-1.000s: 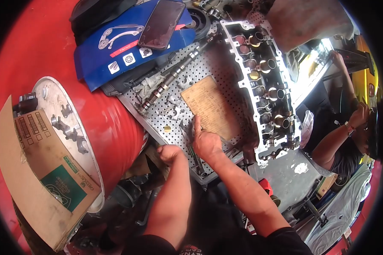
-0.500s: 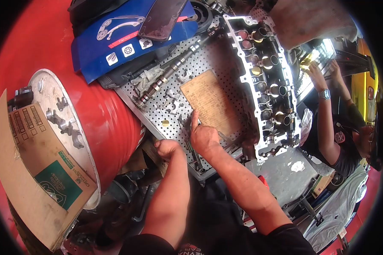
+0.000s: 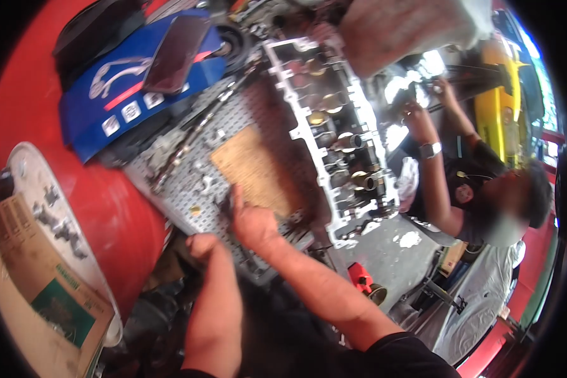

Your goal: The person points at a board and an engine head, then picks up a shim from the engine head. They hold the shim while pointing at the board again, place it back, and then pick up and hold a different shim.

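Observation:
My right hand (image 3: 255,228) has its index finger stretched out at the lower left edge of a tan board (image 3: 258,170). Its other fingers are curled, and nothing shows in them. The board lies on a perforated metal tray (image 3: 181,203), with several small metal parts (image 3: 203,185) and a brass-coloured round piece (image 3: 195,210) to its left. At the tray's near edge, my left hand (image 3: 203,246) is closed in a fist; its inside is hidden. A camshaft (image 3: 183,148) lies along the tray's far left side. Right of the board stands a cylinder head (image 3: 340,142).
A blue timing-kit box (image 3: 85,120) with a phone (image 3: 177,53) on it lies at upper left. Metal parts and cardboard (image 3: 19,252) rest on a red drum (image 3: 116,214). To the right, a co-worker (image 3: 447,201) handles something shiny. A red tool (image 3: 361,277) lies lower right.
My view has swung, so the whole scene sits further left and is blurred. The right index finger still points at the board's edge. The co-worker's head shows more now.

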Motion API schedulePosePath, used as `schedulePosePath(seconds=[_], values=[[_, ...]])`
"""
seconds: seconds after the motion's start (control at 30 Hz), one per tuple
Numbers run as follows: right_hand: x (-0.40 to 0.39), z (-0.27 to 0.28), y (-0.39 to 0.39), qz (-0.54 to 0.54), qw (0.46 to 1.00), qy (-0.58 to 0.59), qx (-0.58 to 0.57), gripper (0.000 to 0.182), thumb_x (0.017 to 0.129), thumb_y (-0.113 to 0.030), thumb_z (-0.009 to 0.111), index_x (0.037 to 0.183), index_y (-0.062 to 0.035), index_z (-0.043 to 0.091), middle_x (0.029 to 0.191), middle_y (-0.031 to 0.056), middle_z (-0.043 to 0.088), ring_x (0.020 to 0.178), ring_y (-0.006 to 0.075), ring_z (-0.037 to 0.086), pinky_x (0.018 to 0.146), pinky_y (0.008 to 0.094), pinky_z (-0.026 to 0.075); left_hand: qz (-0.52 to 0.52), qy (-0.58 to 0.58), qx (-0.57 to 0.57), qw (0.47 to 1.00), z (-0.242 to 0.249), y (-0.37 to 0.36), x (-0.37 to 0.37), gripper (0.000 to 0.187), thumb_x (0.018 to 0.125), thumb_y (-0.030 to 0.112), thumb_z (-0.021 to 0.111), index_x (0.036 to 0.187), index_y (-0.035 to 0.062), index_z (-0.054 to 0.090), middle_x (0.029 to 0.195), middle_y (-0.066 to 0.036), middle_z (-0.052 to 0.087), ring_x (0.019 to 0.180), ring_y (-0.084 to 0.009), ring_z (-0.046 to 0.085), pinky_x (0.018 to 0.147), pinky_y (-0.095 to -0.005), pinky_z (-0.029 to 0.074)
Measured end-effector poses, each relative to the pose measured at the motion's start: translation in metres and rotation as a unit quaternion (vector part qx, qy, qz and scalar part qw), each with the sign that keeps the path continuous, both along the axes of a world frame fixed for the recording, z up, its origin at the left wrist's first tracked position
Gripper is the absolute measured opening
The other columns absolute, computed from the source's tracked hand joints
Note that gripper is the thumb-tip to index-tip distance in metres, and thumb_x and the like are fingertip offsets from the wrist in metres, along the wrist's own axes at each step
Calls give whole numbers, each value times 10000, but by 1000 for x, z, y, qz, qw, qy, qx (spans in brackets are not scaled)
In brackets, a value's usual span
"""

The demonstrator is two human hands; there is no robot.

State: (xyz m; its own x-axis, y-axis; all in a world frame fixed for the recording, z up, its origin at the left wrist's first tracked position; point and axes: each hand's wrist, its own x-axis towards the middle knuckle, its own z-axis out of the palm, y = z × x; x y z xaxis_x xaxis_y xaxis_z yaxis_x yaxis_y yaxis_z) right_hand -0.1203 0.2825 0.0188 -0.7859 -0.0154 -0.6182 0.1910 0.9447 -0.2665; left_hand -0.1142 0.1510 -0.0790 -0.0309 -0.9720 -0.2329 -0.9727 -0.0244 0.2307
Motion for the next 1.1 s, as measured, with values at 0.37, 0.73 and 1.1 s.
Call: schedulePosePath(seconds=[0.37,0.73,1.1], values=[[-33,102,107,-169,941,269,117,244,778,-191,644,974,-46,638,1043,134,584,1037,287,534,891,485,401,-35,-68,-143,987,-75,-29,25,239,843,203,468,784,80,664,628,-142,666,580,-326,684,476,-449,530],[-41,77,175,-124,935,274,187,124,792,-156,632,884,-115,704,1072,83,576,1154,303,473,1051,608,259,-74,-57,-179,979,-86,-31,35,404,873,302,453,635,45,655,616,-167,661,591,-350,679,513,-463,536],[-42,77,178,-200,927,293,119,101,768,-160,668,846,-108,703,1005,67,620,1079,287,526,1024,542,291,-40,-51,-124,990,-53,-18,20,466,901,296,410,609,16,641,654,-195,668,666,-364,691,571,-460,559]])
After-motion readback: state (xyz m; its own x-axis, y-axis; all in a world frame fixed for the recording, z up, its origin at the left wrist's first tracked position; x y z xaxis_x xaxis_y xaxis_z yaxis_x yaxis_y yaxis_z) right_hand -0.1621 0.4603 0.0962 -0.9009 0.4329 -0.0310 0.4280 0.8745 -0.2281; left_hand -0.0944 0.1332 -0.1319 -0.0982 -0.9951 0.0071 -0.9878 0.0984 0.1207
